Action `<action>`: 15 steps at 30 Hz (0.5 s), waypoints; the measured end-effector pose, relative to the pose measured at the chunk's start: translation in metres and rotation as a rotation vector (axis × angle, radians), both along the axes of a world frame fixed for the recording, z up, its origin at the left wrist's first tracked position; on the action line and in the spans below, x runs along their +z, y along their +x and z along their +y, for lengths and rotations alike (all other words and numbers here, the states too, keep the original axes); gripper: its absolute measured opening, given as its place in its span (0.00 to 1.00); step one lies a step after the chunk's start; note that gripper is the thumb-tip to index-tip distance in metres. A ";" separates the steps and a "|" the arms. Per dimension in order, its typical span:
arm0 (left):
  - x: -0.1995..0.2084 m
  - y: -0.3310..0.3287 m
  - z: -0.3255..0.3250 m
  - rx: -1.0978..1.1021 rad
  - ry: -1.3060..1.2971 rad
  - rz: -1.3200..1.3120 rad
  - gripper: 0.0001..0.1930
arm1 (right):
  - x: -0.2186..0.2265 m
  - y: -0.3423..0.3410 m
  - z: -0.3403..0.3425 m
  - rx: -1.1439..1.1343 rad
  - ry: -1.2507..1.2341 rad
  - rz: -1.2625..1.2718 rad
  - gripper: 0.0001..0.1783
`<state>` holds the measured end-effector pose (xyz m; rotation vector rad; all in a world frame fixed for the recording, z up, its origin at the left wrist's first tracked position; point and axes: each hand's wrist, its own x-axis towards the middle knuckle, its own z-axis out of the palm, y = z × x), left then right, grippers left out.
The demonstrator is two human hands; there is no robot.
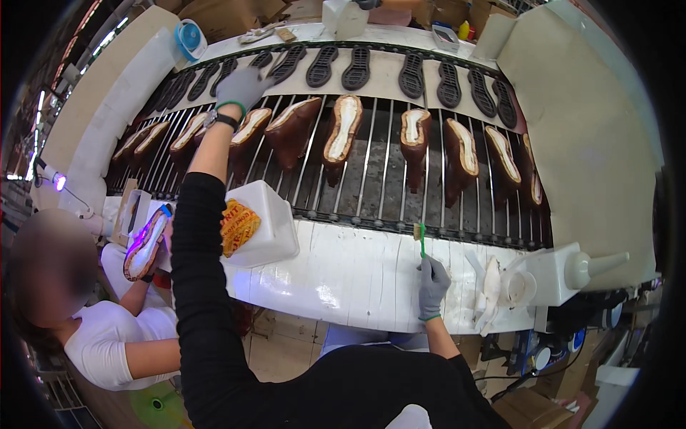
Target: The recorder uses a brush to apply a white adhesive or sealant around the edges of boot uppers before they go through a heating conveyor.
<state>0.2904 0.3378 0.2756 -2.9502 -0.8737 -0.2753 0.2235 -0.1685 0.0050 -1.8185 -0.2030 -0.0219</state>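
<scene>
My left hand [241,89], in a grey glove, is stretched out to the far row of dark shoe soles [286,64]. Its fingers are blurred beside the soles, so I cannot make out their grip. Low over the white bench edge [343,264], my right hand [433,287], also gloved, is closed around the green handle of a small brush [422,239], bristles up. Between the two hands lie several brown shoe uppers [343,132] on a metal-bar rack [368,179], their pale undersides facing up.
A white plastic container [275,229] with an orange-yellow wrapper stands left on the bench. At the right are a small round cup [519,287] and a white spouted bottle [564,275]. On the left, a co-worker [121,329] holds another shoe upper [146,244] under purple light. Pale panels flank the rack.
</scene>
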 end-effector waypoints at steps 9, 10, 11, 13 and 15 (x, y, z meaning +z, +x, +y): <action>-0.126 0.023 -0.189 -0.072 -0.378 -1.686 0.44 | -0.008 -0.001 -0.006 0.046 0.098 -0.001 0.10; -0.162 0.018 -0.197 0.016 -0.176 -1.347 0.50 | -0.008 -0.002 -0.006 0.050 0.099 0.004 0.10; -0.194 0.014 -0.199 0.134 -0.043 -0.960 0.57 | -0.008 -0.001 -0.006 0.051 0.098 0.001 0.10; -0.247 0.010 -0.188 0.222 -0.151 -0.589 0.63 | -0.007 -0.002 -0.006 0.064 0.071 -0.019 0.09; -0.278 0.010 -0.165 0.092 -0.092 -0.529 0.56 | -0.004 -0.001 -0.004 0.069 0.072 -0.004 0.09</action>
